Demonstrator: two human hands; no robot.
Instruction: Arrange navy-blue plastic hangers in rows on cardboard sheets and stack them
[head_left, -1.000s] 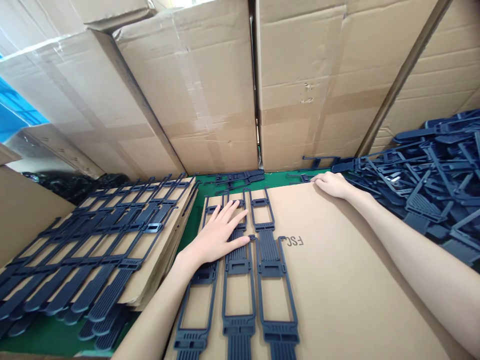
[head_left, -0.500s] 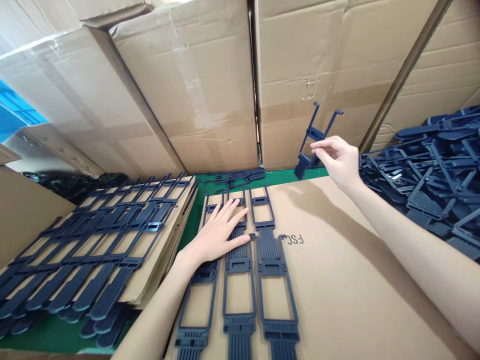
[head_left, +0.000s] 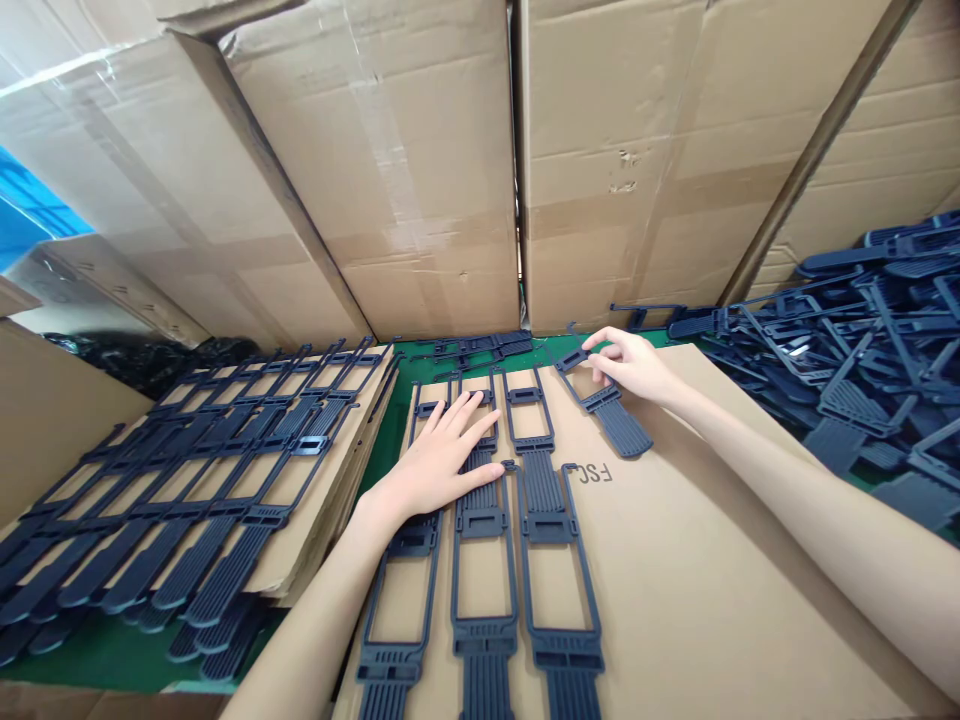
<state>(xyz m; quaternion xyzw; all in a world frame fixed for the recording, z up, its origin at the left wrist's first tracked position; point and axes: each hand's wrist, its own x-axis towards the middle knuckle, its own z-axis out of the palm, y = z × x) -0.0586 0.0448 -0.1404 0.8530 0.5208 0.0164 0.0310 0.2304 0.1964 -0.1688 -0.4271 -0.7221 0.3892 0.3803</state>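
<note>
My right hand (head_left: 626,365) pinches a dark blue plastic frame (head_left: 602,400) by one side arm, thumb and fingers closed. The piece has a ribbed paddle end (head_left: 624,428) pointing towards me, and it is tilted low over the cardboard sheet (head_left: 712,520), by the printed letters. Whether it touches the sheet I cannot tell. My left hand (head_left: 442,460) lies flat, fingers spread, on the laid-out frames. Three columns of these frames are on the sheet; the rightmost column shows a far frame (head_left: 529,410) and a near frame (head_left: 561,580). Parts of the left columns are hidden under my hand.
At left, a stack of cardboard sheets (head_left: 330,500) bears rows of similar frames. A heap of loose frames (head_left: 862,350) lies at right, and a few more (head_left: 484,347) lie on the green surface (head_left: 409,375) behind. Tall cartons (head_left: 435,200) wall off the back.
My right hand has come down and to the left with the frame, which has turned from upright to nearly flat above the sheet. My left hand stays in place.
</note>
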